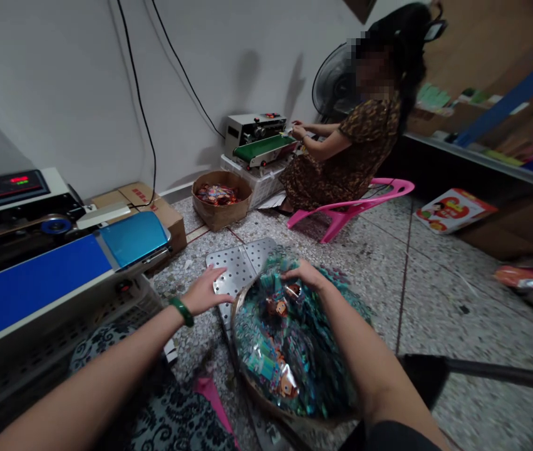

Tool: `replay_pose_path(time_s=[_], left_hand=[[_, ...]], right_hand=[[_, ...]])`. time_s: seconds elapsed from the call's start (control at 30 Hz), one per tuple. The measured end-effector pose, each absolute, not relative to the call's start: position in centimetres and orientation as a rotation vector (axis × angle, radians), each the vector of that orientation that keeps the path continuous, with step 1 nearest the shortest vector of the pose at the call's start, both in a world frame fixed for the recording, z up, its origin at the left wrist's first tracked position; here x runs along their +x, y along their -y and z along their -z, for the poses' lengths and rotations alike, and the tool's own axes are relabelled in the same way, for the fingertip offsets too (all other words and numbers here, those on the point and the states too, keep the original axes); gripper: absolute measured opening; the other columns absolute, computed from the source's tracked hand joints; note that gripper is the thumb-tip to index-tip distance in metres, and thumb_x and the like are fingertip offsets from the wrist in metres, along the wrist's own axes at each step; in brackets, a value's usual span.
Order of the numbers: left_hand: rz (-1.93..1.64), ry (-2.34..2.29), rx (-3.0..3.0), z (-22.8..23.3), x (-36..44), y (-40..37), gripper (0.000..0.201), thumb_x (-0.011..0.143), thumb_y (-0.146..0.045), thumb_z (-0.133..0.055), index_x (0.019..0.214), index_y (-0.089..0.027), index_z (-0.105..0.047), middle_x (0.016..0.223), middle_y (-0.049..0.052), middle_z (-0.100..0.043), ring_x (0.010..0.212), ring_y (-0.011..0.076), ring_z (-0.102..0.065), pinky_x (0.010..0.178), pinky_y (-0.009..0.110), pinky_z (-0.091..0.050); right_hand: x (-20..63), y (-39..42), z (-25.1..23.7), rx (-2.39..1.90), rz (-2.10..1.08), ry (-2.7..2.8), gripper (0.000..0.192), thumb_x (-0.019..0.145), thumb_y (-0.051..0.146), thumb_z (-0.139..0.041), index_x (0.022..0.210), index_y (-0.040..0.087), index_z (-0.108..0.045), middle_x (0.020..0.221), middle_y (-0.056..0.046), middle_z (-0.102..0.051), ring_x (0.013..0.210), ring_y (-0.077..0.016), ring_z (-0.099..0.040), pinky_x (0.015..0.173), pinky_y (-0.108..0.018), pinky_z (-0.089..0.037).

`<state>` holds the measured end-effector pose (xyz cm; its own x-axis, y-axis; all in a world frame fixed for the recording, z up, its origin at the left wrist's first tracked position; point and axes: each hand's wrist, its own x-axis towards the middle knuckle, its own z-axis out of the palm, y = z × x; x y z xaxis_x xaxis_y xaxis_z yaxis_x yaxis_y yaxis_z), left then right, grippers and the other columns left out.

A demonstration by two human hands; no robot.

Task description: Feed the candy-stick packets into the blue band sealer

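At the far left stands a grey sealing machine with a blue conveyor belt (36,279) and a dark control panel with red lit digits (18,181); its belt end is capped by a shiny blue cover (132,238). Behind that cover sits a brown cardboard box (153,203) against the white wall, with two black cables (137,94) running up above it.

The left hand (207,291), a green bangle (181,311) on its wrist, lies flat with fingers spread on the near edge of a perforated silver metal plate (238,266) that rests on the speckled terrazzo floor (435,294); it grasps nothing. Just right of it, touching the plate's edge, is a round shallow woven basket (247,382) heaped with small teal-printed foil packets (304,351). The right hand (304,275) rests on the top of that heap at the far side of the basket, fingers curled down into the packets; whether it pinches one of them cannot be told through the blur.

Farther back, an open brown cardboard tub (222,213) holds bright wrapped pieces. Beside it a second sealing machine with a green belt (263,147) sits on a white plastic crate (257,181). A co-worker in a patterned brown dress (341,163) sits on a low pink plastic chair (355,207), both hands at the machine's belt end, with a black fan (332,84) behind. At the right a colourful printed carton (451,210) lies on the floor below a dark shelf (482,160).
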<state>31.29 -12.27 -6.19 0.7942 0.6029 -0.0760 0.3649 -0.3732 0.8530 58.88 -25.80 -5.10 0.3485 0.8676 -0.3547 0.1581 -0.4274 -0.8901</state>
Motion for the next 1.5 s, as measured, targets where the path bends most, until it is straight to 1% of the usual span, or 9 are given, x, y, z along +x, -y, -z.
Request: replay_pose_path(time_s=[0.07, 0.13, 0.23, 0.4, 0.63, 0.83, 1.07, 1.27, 1.5], left_hand=[[-0.366, -0.664, 1.899, 5.6, 34.4, 13.3, 0.090, 0.042, -0.044, -0.076, 0.121, -0.014, -0.048, 0.133, 0.019, -0.039, 0.129, 0.0318, -0.019, 0.103, 0.044, -0.016], [-0.458, -0.611, 1.738, 4.4, 36.4, 13.8, 0.093, 0.040, -0.039, -0.078, 0.123, -0.015, -0.045, 0.135, 0.018, -0.037, 0.127, 0.0320, -0.025, 0.102, 0.044, -0.019], [-0.510, -0.481, 1.443, 1.8, 36.6, 13.3, 0.080, 0.044, -0.032, -0.078, 0.117, -0.015, -0.050, 0.124, 0.015, -0.050, 0.112, 0.0304, -0.046, 0.094, 0.041, -0.034], [-0.634, -0.453, 1.279, -2.8, 31.3, 10.8, 0.049, 0.052, -0.024, -0.076, 0.097, -0.014, -0.060, 0.093, 0.008, -0.067, 0.087, 0.0236, -0.060, 0.082, 0.036, -0.044], [-0.780, -0.538, 1.161, -6.4, 21.1, 7.1, 0.049, 0.052, -0.013, -0.075, 0.098, -0.016, -0.062, 0.098, 0.007, -0.066, 0.088, 0.0229, -0.060, 0.082, 0.035, -0.044], [-0.996, -0.697, 0.860, -5.8, 13.1, 4.6, 0.038, 0.053, -0.013, -0.073, 0.090, -0.011, -0.064, 0.087, 0.010, -0.069, 0.076, 0.0233, -0.063, 0.078, 0.039, -0.046], [-1.174, -0.721, 0.624, -3.7, 6.9, 2.8, 0.039, 0.057, -0.011, -0.068, 0.095, -0.011, -0.061, 0.082, 0.008, -0.069, 0.072, 0.0233, -0.064, 0.073, 0.039, -0.049], [-1.316, -0.807, 0.557, -1.7, 3.9, 1.0, 0.040, 0.058, -0.014, -0.068, 0.097, -0.012, -0.059, 0.077, 0.006, -0.069, 0.071, 0.0228, -0.065, 0.069, 0.036, -0.051], [-1.302, -0.838, 0.467, -1.2, 0.2, -0.1, 0.030, 0.058, -0.012, -0.067, 0.088, -0.011, -0.060, 0.076, 0.007, -0.069, 0.072, 0.0230, -0.065, 0.066, 0.035, -0.052]], right_hand=[[58.4, 25.4, 3.2, -1.748, -1.122, 0.854, 0.028, 0.043, 0.026, -0.073, 0.066, 0.013, -0.064, 0.064, 0.000, -0.064, 0.059, -0.0154, -0.056, 0.064, -0.029, -0.046], [57.2, 24.3, 1.0, -1.636, -1.136, 0.862, 0.032, 0.043, 0.023, -0.073, 0.072, 0.014, -0.065, 0.069, 0.000, -0.065, 0.062, -0.0154, -0.057, 0.065, -0.028, -0.045], [53.9, 21.6, -2.0, -1.534, -1.160, 0.952, 0.031, 0.045, 0.021, -0.072, 0.073, 0.014, -0.064, 0.068, 0.000, -0.063, 0.061, -0.0138, -0.054, 0.062, -0.025, -0.044], [47.1, 16.1, -4.4, -1.419, -1.187, 1.013, 0.026, 0.045, 0.016, -0.071, 0.069, 0.013, -0.062, 0.062, 0.002, -0.060, 0.055, -0.0110, -0.051, 0.057, -0.022, -0.042], [37.0, 9.2, -6.7, -1.270, -1.291, 1.167, 0.029, 0.046, 0.019, -0.070, 0.073, 0.012, -0.060, 0.066, 0.001, -0.060, 0.057, -0.0122, -0.052, 0.059, -0.024, -0.042], [27.5, 4.7, -5.9, -1.316, -0.969, 1.198, 0.059, 0.045, 0.023, -0.075, 0.097, 0.017, -0.048, 0.088, -0.002, -0.061, 0.078, -0.0181, -0.057, 0.069, -0.028, -0.045], [21.3, 2.3, -4.5, -1.135, -1.194, 1.250, 0.045, 0.055, 0.033, -0.073, 0.093, 0.017, -0.054, 0.090, -0.004, -0.063, 0.082, -0.0210, -0.059, 0.071, -0.030, -0.047], [18.2, 0.7, -2.2, -1.134, -1.144, 1.217, 0.031, 0.065, 0.038, -0.066, 0.087, 0.017, -0.062, 0.087, -0.004, -0.066, 0.084, -0.0222, -0.058, 0.074, -0.032, -0.046], [16.5, -0.4, -1.1, -1.154, -1.154, 1.042, 0.029, 0.065, 0.038, -0.066, 0.085, 0.017, -0.063, 0.084, -0.003, -0.066, 0.079, -0.0201, -0.058, 0.071, -0.030, -0.046]])
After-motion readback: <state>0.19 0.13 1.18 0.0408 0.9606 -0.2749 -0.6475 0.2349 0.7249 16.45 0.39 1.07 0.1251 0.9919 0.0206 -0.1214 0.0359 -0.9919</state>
